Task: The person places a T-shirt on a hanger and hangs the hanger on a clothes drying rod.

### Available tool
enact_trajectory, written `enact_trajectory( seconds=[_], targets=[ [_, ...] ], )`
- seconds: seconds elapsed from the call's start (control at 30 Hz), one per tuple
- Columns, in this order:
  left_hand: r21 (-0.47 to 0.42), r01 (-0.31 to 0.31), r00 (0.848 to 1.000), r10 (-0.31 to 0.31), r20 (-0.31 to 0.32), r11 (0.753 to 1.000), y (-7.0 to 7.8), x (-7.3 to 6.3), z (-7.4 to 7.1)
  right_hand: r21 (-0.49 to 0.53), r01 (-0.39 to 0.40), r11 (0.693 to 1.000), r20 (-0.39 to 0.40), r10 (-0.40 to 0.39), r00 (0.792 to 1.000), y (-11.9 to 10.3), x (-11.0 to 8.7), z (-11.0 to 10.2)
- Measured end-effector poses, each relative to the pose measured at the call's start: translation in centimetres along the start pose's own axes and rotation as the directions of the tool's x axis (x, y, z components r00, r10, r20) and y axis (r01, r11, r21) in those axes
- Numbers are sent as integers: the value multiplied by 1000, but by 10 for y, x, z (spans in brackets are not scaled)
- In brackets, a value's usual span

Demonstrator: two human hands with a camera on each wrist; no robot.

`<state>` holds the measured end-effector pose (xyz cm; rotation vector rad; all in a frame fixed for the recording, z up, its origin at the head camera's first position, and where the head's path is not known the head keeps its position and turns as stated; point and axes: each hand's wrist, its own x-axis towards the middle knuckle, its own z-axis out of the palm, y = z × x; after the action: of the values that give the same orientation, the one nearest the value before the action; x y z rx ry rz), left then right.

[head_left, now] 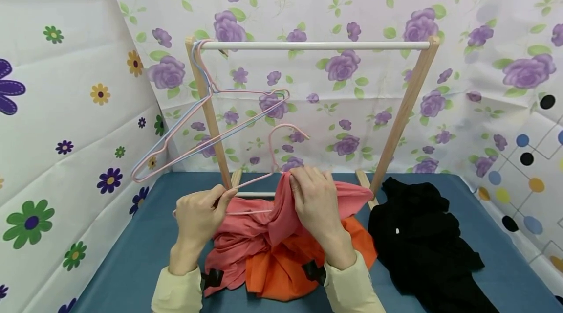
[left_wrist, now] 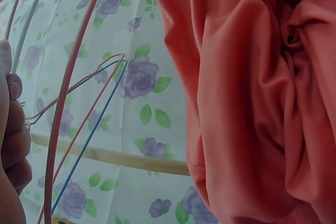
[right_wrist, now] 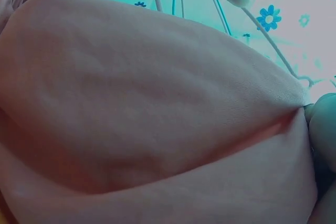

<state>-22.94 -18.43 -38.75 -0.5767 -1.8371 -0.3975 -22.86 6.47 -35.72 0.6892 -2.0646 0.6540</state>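
Observation:
My left hand grips a pink wire hanger by one shoulder, its hook pointing up. The right hand pinches a bunched coral-pink garment near the hanger's neck. Part of the hanger's far side is hidden behind cloth and hand. Folds of the garment fill the right of the left wrist view, while the hanger wire runs beside the left fingers. In the right wrist view, the garment stretches toward the right fingers. Beneath it lies an orange cloth.
Behind the hands stands a wooden rack with a white rail. A pink and a blue hanger hang together at its left end. On the blue tabletop, a black garment lies to the right. Flowered sheets line the back and sides.

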Motion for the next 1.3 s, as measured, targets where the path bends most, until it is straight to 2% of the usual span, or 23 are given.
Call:
enact_trajectory(
  seconds=[0.1,0.33,0.47,0.63,1.07,1.17,1.3],
  targets=[
    [-6,7,1000,-7,15,1000,2,0,0,11,-5,1000,-6,5,1000,-1,0,0],
    [-47,44,993,-38,110,998,8,2,0,83,-40,996,-16,41,999,-4,-2,-2],
    [-52,39,993,-33,113,998,10,2,0,100,-51,994,-12,53,999,-3,-3,-2],
    [-69,23,992,-15,122,997,13,3,0,76,-73,994,-29,76,997,-4,-4,-1],
    [-103,-6,998,12,60,995,22,6,0,26,-122,992,-55,123,991,-5,-3,0],
    [-127,-5,999,11,49,992,23,9,-1,41,-132,990,-70,135,988,-3,-3,0],
    [-199,23,1000,-20,13,980,18,11,-6,64,-138,988,-81,143,986,2,-2,0]
  ],
)
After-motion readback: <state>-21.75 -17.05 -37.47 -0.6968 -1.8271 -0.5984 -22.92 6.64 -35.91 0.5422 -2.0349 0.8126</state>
